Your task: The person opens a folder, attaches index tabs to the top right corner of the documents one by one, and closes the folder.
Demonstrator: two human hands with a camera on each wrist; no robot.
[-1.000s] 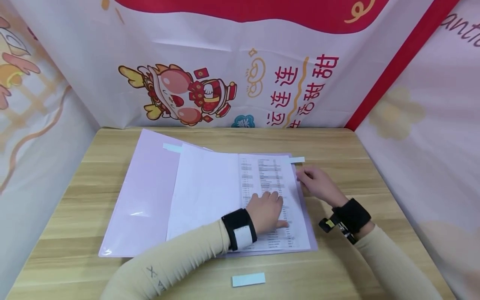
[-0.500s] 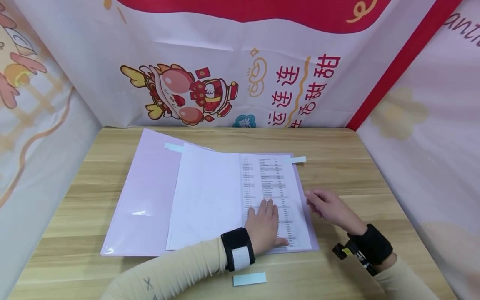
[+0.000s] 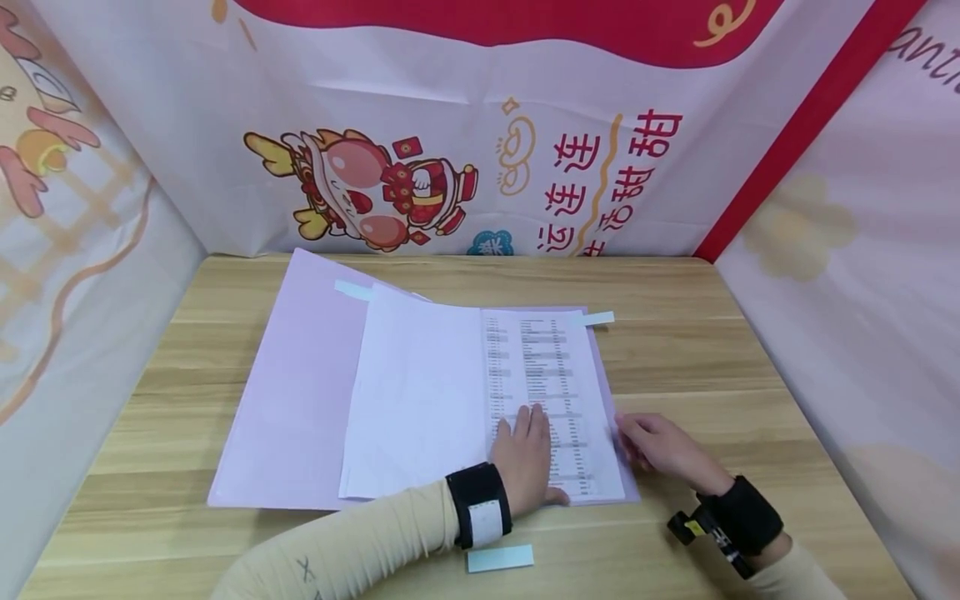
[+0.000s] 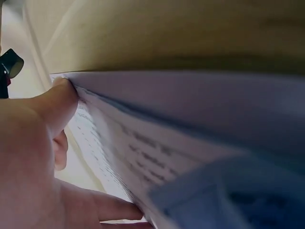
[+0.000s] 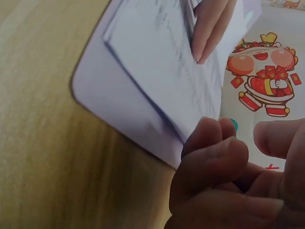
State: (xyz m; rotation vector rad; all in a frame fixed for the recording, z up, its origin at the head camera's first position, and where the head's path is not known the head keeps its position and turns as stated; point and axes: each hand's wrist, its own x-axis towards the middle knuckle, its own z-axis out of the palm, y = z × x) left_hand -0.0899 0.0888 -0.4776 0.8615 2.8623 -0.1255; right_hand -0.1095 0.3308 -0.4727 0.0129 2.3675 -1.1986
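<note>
A lilac folder [image 3: 277, 417] lies spread on the wooden table, holding a stack of white paper. Its left page [image 3: 420, 375] looks blank; the right page [image 3: 543, 358] carries printed rows, partly shaded grey. My left hand [image 3: 522, 462] rests on the lower part of the printed page, fingers straight. In the left wrist view its thumb [image 4: 59, 102] reaches the folder's edge. My right hand [image 3: 667, 450] is at the folder's right edge. Seen from the right wrist, its fingers [image 5: 209, 164] are loosely curled, with the thumb apart and nothing between them.
Pale blue strips stick out at the pages' top left [image 3: 352, 289] and top right [image 3: 598, 318]. Another pale blue strip [image 3: 500, 558] lies on the table [image 3: 660, 308] near the front. Printed cloth walls [image 3: 420, 67] stand behind and at both sides.
My left hand has slid down the printed page toward its lower edge. My right hand has come down along the folder's right edge, from near the upper right strip.
</note>
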